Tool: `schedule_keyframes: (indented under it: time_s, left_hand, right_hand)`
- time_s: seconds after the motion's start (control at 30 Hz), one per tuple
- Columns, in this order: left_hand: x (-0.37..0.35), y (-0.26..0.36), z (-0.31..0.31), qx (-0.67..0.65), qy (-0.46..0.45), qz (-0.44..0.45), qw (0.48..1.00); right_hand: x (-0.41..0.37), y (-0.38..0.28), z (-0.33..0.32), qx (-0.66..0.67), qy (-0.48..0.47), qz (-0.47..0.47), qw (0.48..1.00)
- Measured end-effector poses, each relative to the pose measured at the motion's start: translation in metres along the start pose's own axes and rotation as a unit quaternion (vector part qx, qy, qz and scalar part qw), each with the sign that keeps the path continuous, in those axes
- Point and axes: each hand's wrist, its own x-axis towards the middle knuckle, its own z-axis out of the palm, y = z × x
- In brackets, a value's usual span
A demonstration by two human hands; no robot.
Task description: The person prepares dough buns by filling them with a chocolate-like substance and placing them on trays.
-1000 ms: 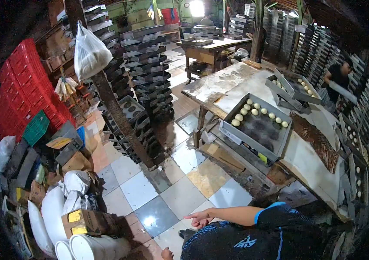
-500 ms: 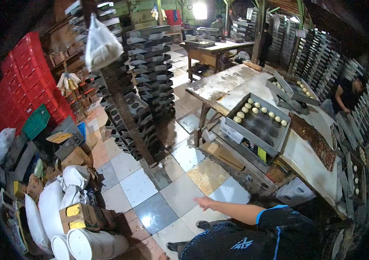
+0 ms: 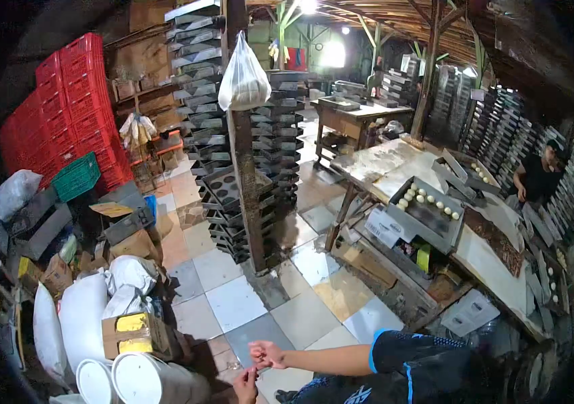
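Observation:
My right hand (image 3: pixel 267 353) is held out low in front of my body, at the end of a bare forearm with a black and blue sleeve. Its fingers are curled in, and what they hold, if anything, is too small to make out. Just below it my left hand (image 3: pixel 245 386) comes up from the bottom edge, fingers drawn together, almost touching the right. Tiled floor (image 3: pixel 300 316) lies beneath both hands. White buckets (image 3: pixel 137 378) stand to the left of them, beside a cardboard box with yellow tape (image 3: pixel 140 334).
A worktable (image 3: pixel 482 273) on the right bears a tray of dough balls (image 3: pixel 425 219). Tray stacks (image 3: pixel 223 205) flank a post (image 3: pixel 243 182) with a hanging plastic bag (image 3: pixel 244 84). White sacks (image 3: pixel 85 313) and red crates (image 3: pixel 75 101) line the left. A person (image 3: pixel 541 176) is behind the table.
The view has swung left and up, so the room sits further right and lower. My right hand has drawn back from pointing outward, and my left hand has come into view beside it.

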Motion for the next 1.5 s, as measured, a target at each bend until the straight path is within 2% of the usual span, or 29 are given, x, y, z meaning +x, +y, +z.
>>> schedule_keyframes:
  time_s: [0.03, 0.07, 0.1, 0.23, 0.37, 0.43, 0.47, 0.53, 0.6, 0.63, 0.7, 0.77, 0.83, 0.9, 0.93, 0.97, 1.0, 1.03, 1.07, 1.1, 1.13, 1.17, 1.2, 1.27, 1.3, 1.33, 1.4, 1.47, 1.5]
  left_hand:
    - [0.001, 0.002, -0.007, 0.043, 0.016, -0.025, 0.999]
    - [0.019, -0.046, -0.015, 0.099, 0.038, 0.013, 0.994]
    - [0.023, -0.044, -0.014, 0.118, 0.036, 0.012, 0.992]
    - [0.041, -0.002, 0.013, 0.154, -0.009, 0.039, 0.987]
    - [0.073, 0.039, 0.042, 0.213, -0.105, 0.055, 0.97]
    - [0.094, 0.043, 0.054, 0.19, -0.124, 0.075, 0.971]
    - [0.102, 0.04, 0.059, 0.166, -0.141, 0.091, 0.972]
    - [0.123, 0.025, 0.059, 0.207, -0.123, 0.09, 0.966]
    - [0.136, 0.016, 0.061, 0.256, -0.109, 0.044, 0.96]
    - [0.147, 0.001, 0.061, 0.285, -0.103, 0.053, 0.951]
    - [0.153, -0.004, 0.07, 0.323, -0.105, 0.05, 0.939]
    - [0.152, -0.009, 0.077, 0.334, -0.113, 0.038, 0.935]
    - [0.16, -0.043, 0.083, 0.223, -0.066, 0.036, 0.972]
    - [0.159, -0.105, 0.071, 0.275, -0.039, -0.049, 0.959]
    - [0.149, -0.143, 0.067, 0.261, -0.002, -0.067, 0.963]
    - [0.134, -0.173, 0.061, 0.248, 0.034, -0.085, 0.964]
    - [0.112, -0.18, 0.053, 0.338, 0.01, -0.103, 0.935]
    - [0.097, -0.224, 0.037, 0.416, -0.054, -0.192, 0.887]
    - [0.082, -0.254, 0.025, 0.491, -0.137, -0.266, 0.818]
    - [0.042, -0.247, 0.026, 0.388, -0.056, -0.312, 0.866]
    - [0.006, -0.264, 0.021, 0.318, -0.017, -0.376, 0.87]
    - [-0.016, -0.253, 0.021, 0.263, 0.018, -0.41, 0.873]
    - [-0.031, -0.239, 0.029, 0.225, 0.048, -0.43, 0.873]
    - [-0.028, -0.218, 0.052, 0.16, 0.097, -0.457, 0.87]
    - [-0.022, -0.208, 0.061, 0.14, 0.114, -0.461, 0.869]
    - [-0.019, -0.203, 0.067, 0.121, 0.128, -0.465, 0.868]
    - [-0.004, -0.191, 0.081, 0.097, 0.143, -0.459, 0.871]
    - [0.011, -0.182, 0.088, 0.079, 0.151, -0.449, 0.877]
    - [0.019, -0.179, 0.091, 0.072, 0.151, -0.442, 0.881]
  right_hand:
    - [-0.006, -0.005, 0.006, 0.025, 0.009, -0.004, 1.0]
    - [-0.011, -0.008, 0.007, 0.035, 0.018, -0.003, 0.999]
    - [-0.018, -0.014, -0.002, 0.041, 0.023, -0.002, 0.999]
    - [-0.049, -0.026, -0.009, 0.047, 0.101, -0.076, 0.991]
    - [-0.083, -0.049, -0.023, 0.108, 0.069, -0.155, 0.98]
    - [-0.095, -0.072, -0.039, -0.071, 0.208, -0.251, 0.943]
    - [-0.112, -0.097, -0.038, -0.198, 0.268, -0.332, 0.882]
    - [-0.178, -0.173, 0.006, -0.449, 0.249, -0.508, 0.691]
    - [-0.251, -0.244, 0.075, -0.572, 0.282, -0.636, 0.434]
    - [-0.287, -0.262, 0.09, -0.644, 0.352, -0.584, 0.347]
    - [-0.33, -0.298, 0.14, -0.662, 0.402, -0.599, 0.205]
    - [-0.35, -0.316, 0.146, -0.659, 0.424, -0.593, 0.186]
    - [-0.362, -0.334, 0.14, -0.686, 0.439, -0.563, 0.135]
    - [-0.353, -0.336, 0.115, -0.642, 0.452, -0.557, 0.272]
    - [-0.342, -0.334, 0.094, -0.645, 0.449, -0.533, 0.314]
    - [-0.336, -0.332, 0.065, -0.687, 0.379, -0.469, 0.407]
    - [-0.32, -0.322, 0.033, -0.733, 0.388, -0.351, 0.435]
    - [-0.308, -0.309, 0.006, -0.796, 0.356, -0.213, 0.442]
    - [-0.28, -0.285, -0.056, -0.829, 0.301, -0.194, 0.429]
    - [-0.255, -0.26, -0.114, -0.81, 0.246, -0.174, 0.502]
    - [-0.228, -0.223, -0.164, -0.714, 0.275, -0.081, 0.638]
    - [-0.189, -0.166, -0.269, -0.707, 0.302, -0.044, 0.638]
    - [-0.166, -0.116, -0.327, -0.792, 0.313, 0.045, 0.522]
    - [-0.138, -0.069, -0.413, -0.846, 0.053, 0.135, 0.513]
    - [-0.147, -0.088, -0.393, -0.798, 0.056, 0.146, 0.582]
    - [-0.178, -0.124, -0.331, -0.613, 0.209, 0.17, 0.742]
    - [-0.166, -0.153, -0.373, -0.758, 0.242, 0.061, 0.603]
    - [-0.151, -0.169, -0.398, -0.718, 0.418, -0.013, 0.557]
    - [-0.145, -0.174, -0.4, -0.714, 0.419, -0.016, 0.561]
